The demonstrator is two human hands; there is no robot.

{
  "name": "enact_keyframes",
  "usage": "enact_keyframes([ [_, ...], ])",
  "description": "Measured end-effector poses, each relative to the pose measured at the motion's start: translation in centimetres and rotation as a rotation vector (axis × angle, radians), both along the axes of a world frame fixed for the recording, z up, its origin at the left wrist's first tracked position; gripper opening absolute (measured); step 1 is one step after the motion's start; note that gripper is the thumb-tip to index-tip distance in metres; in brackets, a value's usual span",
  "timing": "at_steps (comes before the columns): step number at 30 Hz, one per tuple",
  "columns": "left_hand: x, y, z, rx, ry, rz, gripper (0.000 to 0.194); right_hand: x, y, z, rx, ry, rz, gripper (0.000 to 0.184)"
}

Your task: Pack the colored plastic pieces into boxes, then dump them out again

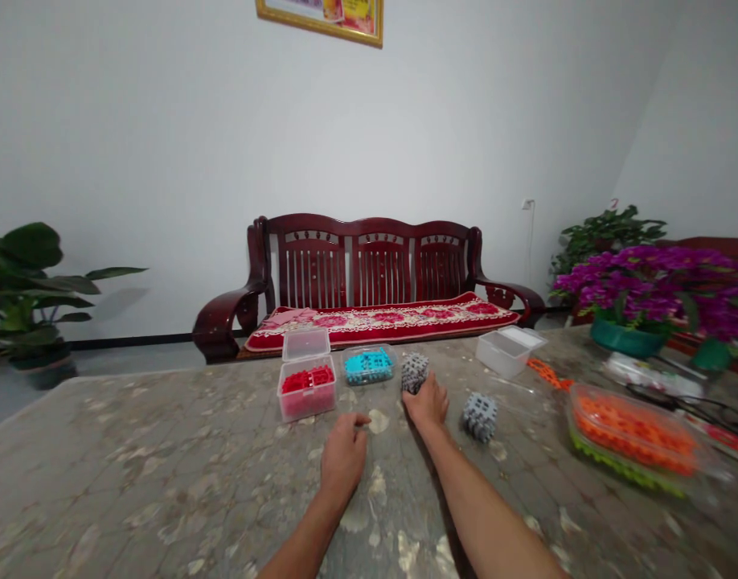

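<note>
My right hand (428, 400) has its fingers around the near side of a stack of dark grey interlocking plastic blocks (415, 371) standing on the table. My left hand (343, 452) is held over the tabletop in front of the boxes, index finger stretched out and thumb apart from it, with nothing in it. Just right of my right hand sits a second stack, of lighter grey blocks (480, 416). Beyond my hands are an open clear box of red blocks (309, 390) and a clear tub of blue blocks (369, 365).
An open white container (502, 354) stands behind the lighter grey stack. Orange linked pieces (548, 373) lie beside it. At right are a tub of orange blocks (634, 430) above green ones, glasses (724, 414) and purple flowers (652, 281). A wooden bench (378, 269) is behind the table.
</note>
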State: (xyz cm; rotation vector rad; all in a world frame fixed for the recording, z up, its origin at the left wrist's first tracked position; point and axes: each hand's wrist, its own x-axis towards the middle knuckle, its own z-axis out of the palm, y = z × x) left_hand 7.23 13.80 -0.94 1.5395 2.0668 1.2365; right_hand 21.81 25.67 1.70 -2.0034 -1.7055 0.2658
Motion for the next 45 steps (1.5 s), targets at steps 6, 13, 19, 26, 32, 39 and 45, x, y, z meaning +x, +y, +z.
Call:
enact_keyframes([
  [6,-0.1,0.0,0.4,-0.019,0.006,0.023,0.032,1.5,-5.6,-0.5,0.017,-0.031,0.101,0.076],
  [13,0.4,-0.2,0.8,-0.044,0.057,0.021,0.028,2.9,-8.6,-0.6,0.044,-0.01,0.208,0.078],
  [19,0.5,-0.3,0.9,-0.042,0.092,0.019,0.028,3.9,-9.5,-0.7,0.054,-0.01,0.259,0.08],
  [26,0.2,-0.5,0.9,0.005,0.081,-0.009,0.028,4.9,-10.0,-2.0,0.086,0.076,0.286,0.086],
  [32,-0.4,-0.5,1.0,0.024,0.03,-0.026,0.029,10.6,-10.2,-0.9,0.396,0.145,0.378,0.063],
  [39,-0.3,-0.4,1.0,0.023,0.016,-0.018,0.028,17.0,0.5,7.2,0.226,-0.183,0.05,0.056],
  [45,-0.4,-0.2,0.9,0.031,0.012,-0.008,0.027,18.0,7.3,6.9,0.107,-0.248,-0.006,0.063],
])
